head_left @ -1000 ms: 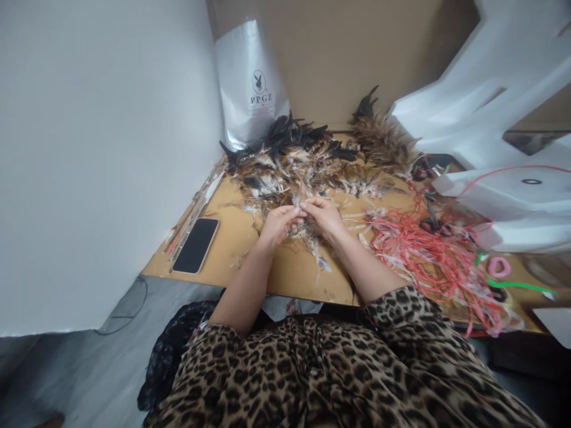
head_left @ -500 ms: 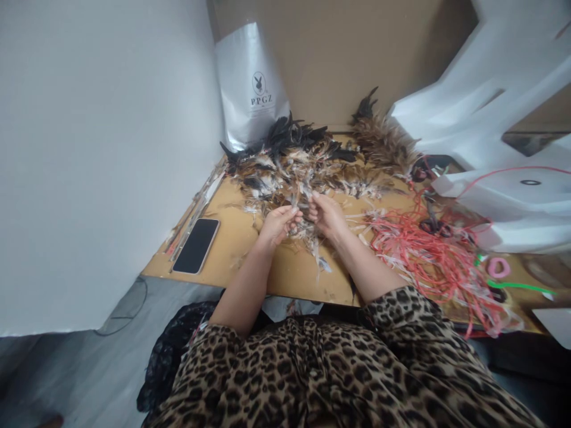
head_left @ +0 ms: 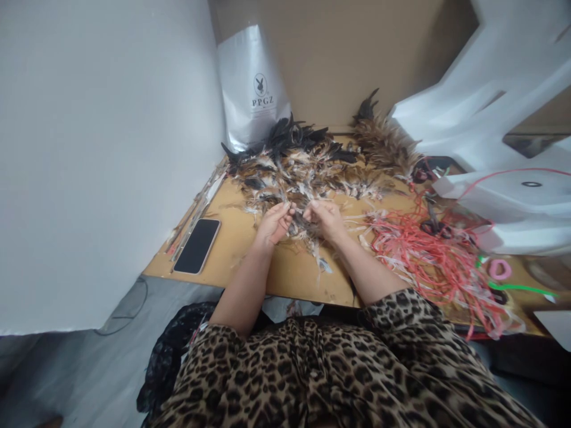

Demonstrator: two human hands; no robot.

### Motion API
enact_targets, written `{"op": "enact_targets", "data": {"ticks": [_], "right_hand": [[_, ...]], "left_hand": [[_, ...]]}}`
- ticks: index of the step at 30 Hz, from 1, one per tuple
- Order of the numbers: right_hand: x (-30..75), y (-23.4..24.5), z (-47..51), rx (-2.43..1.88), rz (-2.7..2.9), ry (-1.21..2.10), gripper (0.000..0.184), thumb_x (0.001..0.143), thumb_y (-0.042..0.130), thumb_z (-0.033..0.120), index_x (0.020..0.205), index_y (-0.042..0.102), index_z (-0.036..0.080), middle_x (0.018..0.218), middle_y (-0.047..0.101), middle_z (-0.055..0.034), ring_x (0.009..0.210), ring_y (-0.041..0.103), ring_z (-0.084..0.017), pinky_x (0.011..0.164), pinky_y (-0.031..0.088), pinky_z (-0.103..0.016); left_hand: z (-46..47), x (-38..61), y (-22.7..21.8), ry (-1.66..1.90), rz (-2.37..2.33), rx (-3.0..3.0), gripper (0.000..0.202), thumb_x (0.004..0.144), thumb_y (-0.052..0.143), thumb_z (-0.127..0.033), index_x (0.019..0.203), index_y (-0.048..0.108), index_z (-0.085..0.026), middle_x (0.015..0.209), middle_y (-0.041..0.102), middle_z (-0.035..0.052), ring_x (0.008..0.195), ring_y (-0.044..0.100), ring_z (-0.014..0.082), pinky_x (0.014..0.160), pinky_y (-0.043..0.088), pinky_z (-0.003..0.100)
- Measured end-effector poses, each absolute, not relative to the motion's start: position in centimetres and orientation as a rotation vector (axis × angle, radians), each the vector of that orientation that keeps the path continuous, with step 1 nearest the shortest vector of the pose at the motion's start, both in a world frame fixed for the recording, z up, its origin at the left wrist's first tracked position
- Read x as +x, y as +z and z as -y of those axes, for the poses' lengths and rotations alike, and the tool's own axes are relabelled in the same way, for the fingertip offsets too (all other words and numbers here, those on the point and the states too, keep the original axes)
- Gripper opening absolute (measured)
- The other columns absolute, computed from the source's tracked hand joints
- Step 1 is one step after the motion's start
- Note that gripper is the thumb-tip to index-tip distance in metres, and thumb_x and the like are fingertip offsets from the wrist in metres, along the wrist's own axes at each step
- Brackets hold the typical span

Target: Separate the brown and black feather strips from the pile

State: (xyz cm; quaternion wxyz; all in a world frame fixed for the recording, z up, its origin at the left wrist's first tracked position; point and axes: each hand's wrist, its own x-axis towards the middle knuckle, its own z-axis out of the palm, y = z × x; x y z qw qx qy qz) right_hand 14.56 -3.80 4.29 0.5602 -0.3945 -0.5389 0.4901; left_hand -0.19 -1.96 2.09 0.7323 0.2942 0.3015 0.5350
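Observation:
My left hand (head_left: 275,223) is closed in a pinch with a thin, pale-and-brown feather (head_left: 284,189) rising from its fingertips. Just to the right, a small gap apart, my right hand (head_left: 328,220) pinches another light feather (head_left: 307,190). Both hands hover over the near side of a loose heap of brown, white and black feathers (head_left: 352,178). Beneath and between the hands lie short fluffy feather scraps (head_left: 307,233) on the wooden table (head_left: 241,249). The quill ends inside the fingers are hidden.
A phone (head_left: 197,246) lies at the left. Behind the heap stands a silver bag (head_left: 254,89); a brown feather bundle (head_left: 386,139) is at the back right. Tangled red and white strips (head_left: 428,249) with dark-handled scissors (head_left: 435,226) lie right, near a pink ring (head_left: 499,269).
My hands have drawn slightly apart at the fingertips, and the feathers in them have shifted and separated. The things on the table have stayed in place.

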Motion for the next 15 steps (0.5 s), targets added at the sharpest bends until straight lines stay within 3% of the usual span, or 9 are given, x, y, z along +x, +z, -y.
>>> {"op": "enact_targets", "data": {"ticks": [4, 7, 10, 15], "right_hand": [[15.7, 4.3, 2.6, -0.861, 1.061, 1.286, 0.039, 0.067, 0.059, 0.054, 0.057, 0.062, 0.016, 0.054, 0.056, -0.0022, 0.052, 0.05, -0.01, 0.051, 0.04, -0.023], [16.8, 4.4, 2.1, -0.968, 1.091, 1.501, 0.031, 0.061, 0.068, 0.045, 0.063, 0.062, 0.014, 0.052, 0.053, 0.001, 0.04, 0.037, -0.004, 0.037, 0.025, -0.017], [17.2, 4.6, 2.3, -1.014, 1.227, 1.785, 0.031, 0.061, 0.07, 0.041, 0.065, 0.062, 0.012, 0.046, 0.046, 0.0045, 0.034, 0.022, 0.0, 0.033, 0.011, -0.017], [16.6, 4.7, 3.2, -0.922, 1.282, 1.967, 0.027, 0.062, 0.07, 0.035, 0.061, 0.058, 0.011, 0.042, 0.042, 0.0061, 0.033, 0.021, 0.001, 0.034, 0.01, -0.015]], "left_hand": [[1.9, -0.7, 2.2, 1.185, -0.591, 0.65, 0.003, 0.072, 0.06, -0.013, 0.075, 0.062, -0.013, 0.077, 0.062, 0.0006, 0.061, 0.055, 0.0004, 0.051, 0.041, 0.007], [2.2, -0.8, 2.4, 1.119, -0.567, 0.727, 0.007, 0.069, 0.065, -0.016, 0.073, 0.062, -0.011, 0.073, 0.061, 0.0008, 0.057, 0.054, 0.0005, 0.048, 0.041, 0.008], [2.5, -0.7, 2.6, 1.041, -0.613, 0.831, 0.014, 0.066, 0.068, -0.022, 0.072, 0.062, -0.01, 0.068, 0.06, 0.0012, 0.055, 0.053, 0.0015, 0.049, 0.041, 0.009], [2.7, -0.5, 2.4, 1.012, -0.629, 0.906, 0.021, 0.064, 0.07, -0.027, 0.072, 0.062, -0.01, 0.062, 0.058, 0.0006, 0.053, 0.052, 0.0027, 0.05, 0.041, 0.011]]}}
